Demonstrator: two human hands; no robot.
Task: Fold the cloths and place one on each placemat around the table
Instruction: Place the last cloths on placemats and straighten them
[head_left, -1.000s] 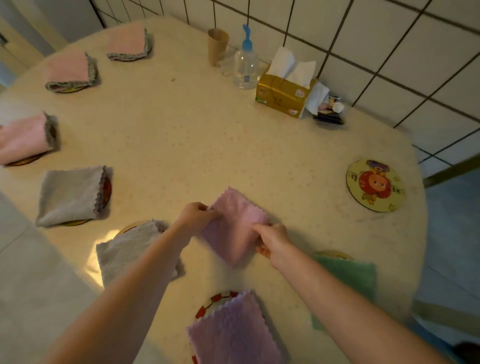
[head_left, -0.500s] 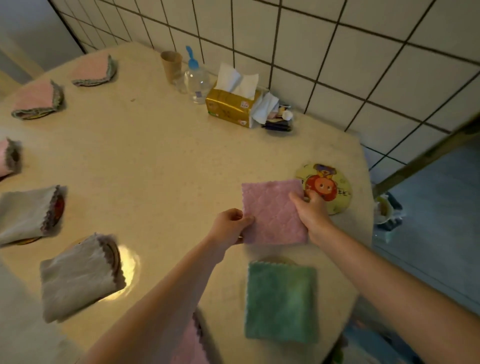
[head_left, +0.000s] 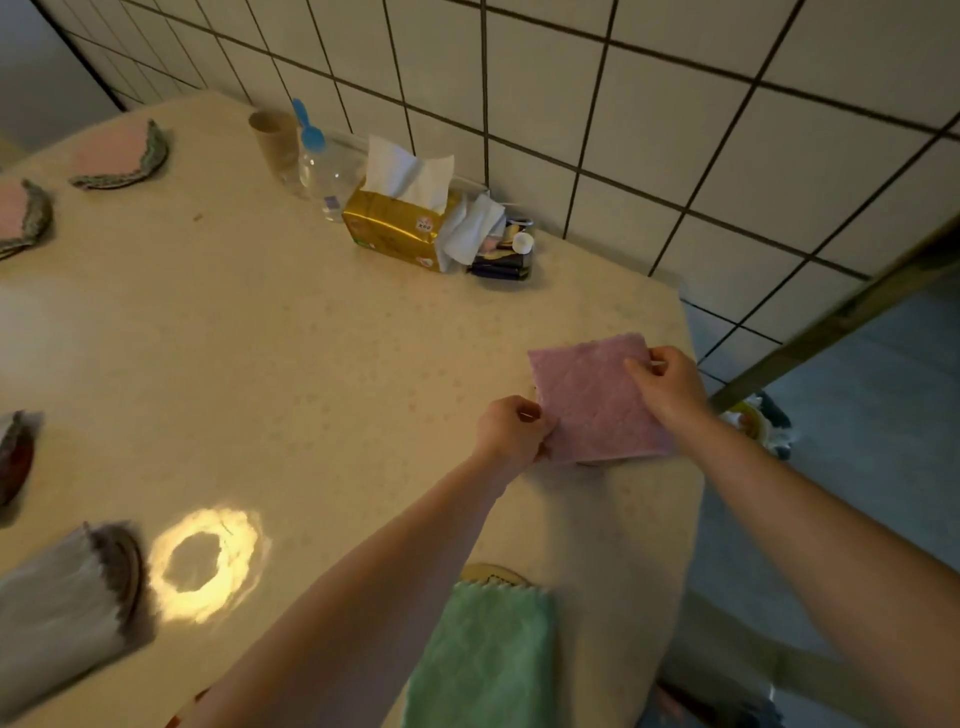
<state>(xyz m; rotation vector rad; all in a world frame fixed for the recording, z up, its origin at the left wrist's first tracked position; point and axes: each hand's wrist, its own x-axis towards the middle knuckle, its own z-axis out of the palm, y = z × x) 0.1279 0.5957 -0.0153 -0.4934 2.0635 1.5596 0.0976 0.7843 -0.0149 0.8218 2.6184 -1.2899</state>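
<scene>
A folded pink cloth (head_left: 592, 400) lies flat near the table's right edge, covering the round cartoon placemat almost wholly. My left hand (head_left: 511, 431) pinches its near left edge. My right hand (head_left: 667, 382) grips its far right corner. A folded green cloth (head_left: 483, 654) rests on a placemat (head_left: 493, 576) at the near edge. A grey cloth (head_left: 62, 608) lies at the near left, and pink cloths (head_left: 122, 156) with grey trim sit on mats at the far left.
By the tiled wall stand a gold tissue box (head_left: 397, 228), a clear pump bottle (head_left: 324, 166), a brown cup (head_left: 275, 137) and small dark packets (head_left: 506, 254). The beige table (head_left: 291, 353) ends just right of the pink cloth; floor lies beyond.
Both hands have carried the pink cloth rightward from the table's near middle onto the cartoon placemat, which it now hides. My view has swung right.
</scene>
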